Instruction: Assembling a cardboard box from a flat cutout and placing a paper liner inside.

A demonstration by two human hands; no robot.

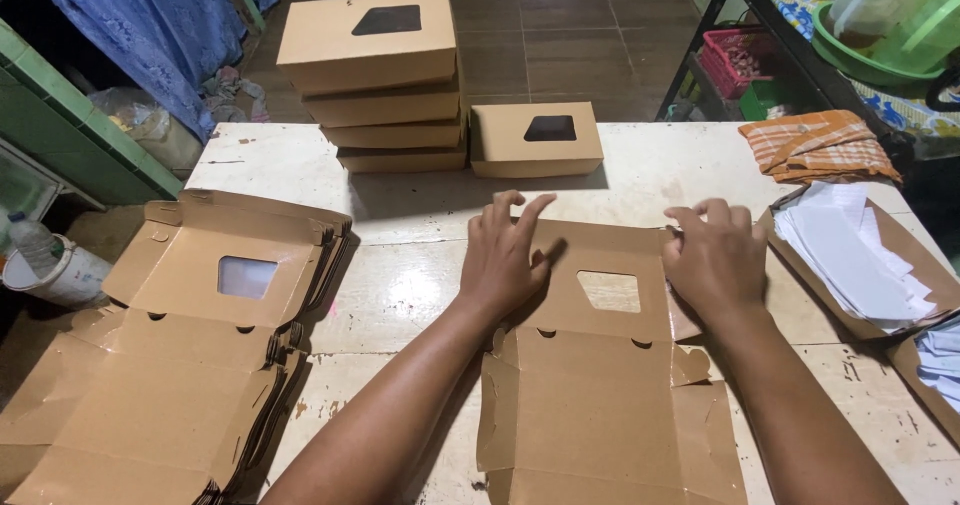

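fingers (515,215) of left hand (503,265) splayed flat, pinning flat box blank (600,405) | right hand (715,260) curled gripping its edge flap | worktop (420,285)

Both bare arms reach forward, side by side. The left hand (503,256) lies flat, palm down, with its fingers spread wide. The right hand (714,257) is palm down too, fingers curled and bent.

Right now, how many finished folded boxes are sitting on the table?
5: four in a stack at the table's far edge, and one single box right of it. More may be hidden behind the stack.
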